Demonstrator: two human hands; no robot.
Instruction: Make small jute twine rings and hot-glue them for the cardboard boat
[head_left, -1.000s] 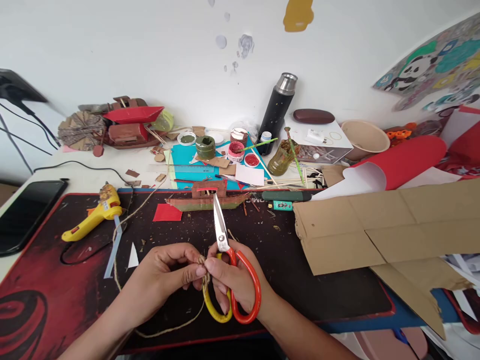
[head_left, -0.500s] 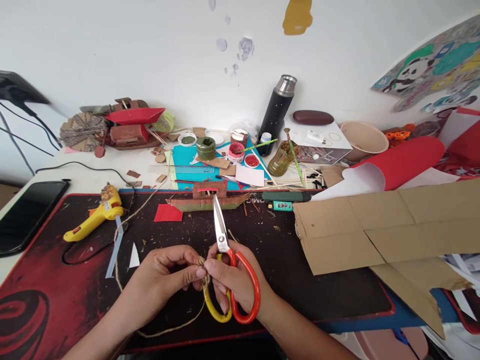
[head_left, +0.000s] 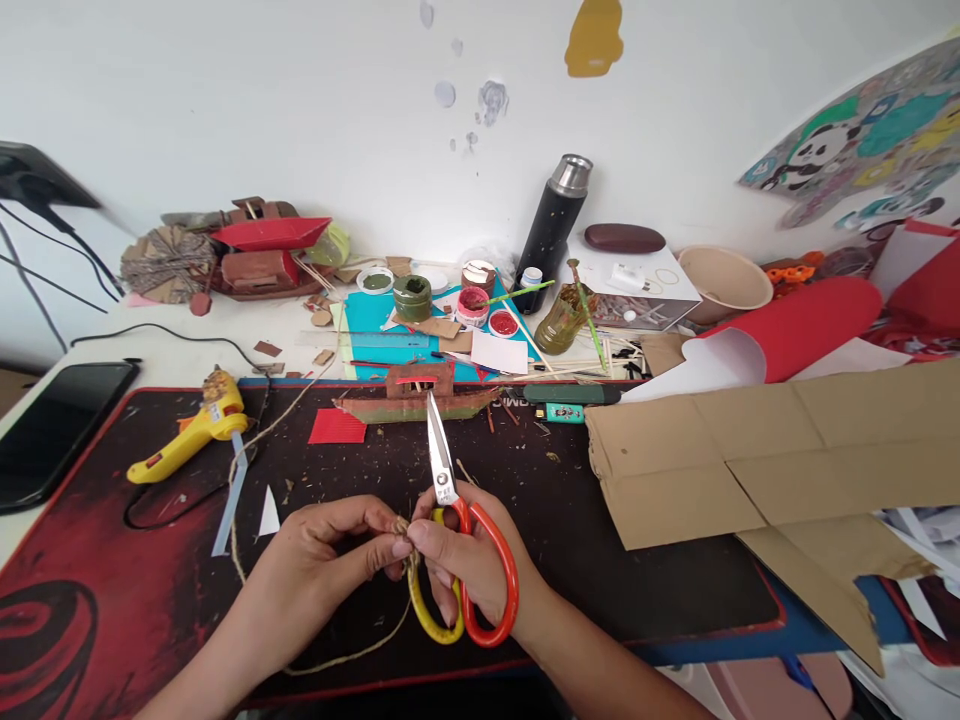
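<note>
Thumb and fingers of my left hand (head_left: 322, 545) pinch a small knotted bunch of brown twine (head_left: 403, 527). The thumb of my right hand (head_left: 480, 560) presses against the same bunch from the other side. Scissors (head_left: 440, 450) with one red and one yellow handle rest in my right hand, blades pointing away from me. A loose strand of the twine loops below my hands, and another runs up the left side past the glue gun. Beyond the scissor tips lies a small model boat (head_left: 420, 403) with a green hull and brown cabin.
A yellow glue gun (head_left: 195, 430) and a phone (head_left: 56, 430) lie left. Paint jars (head_left: 412, 300), a paint-stained brush cup (head_left: 564, 320) and a black thermos (head_left: 551, 225) stand behind. Cardboard (head_left: 675, 470) covers the right side. A larger model boat (head_left: 255, 265) sits back left.
My hands hold nearly the same pose on the twine and scissors. The view has shifted very slightly; nothing else has visibly moved.
</note>
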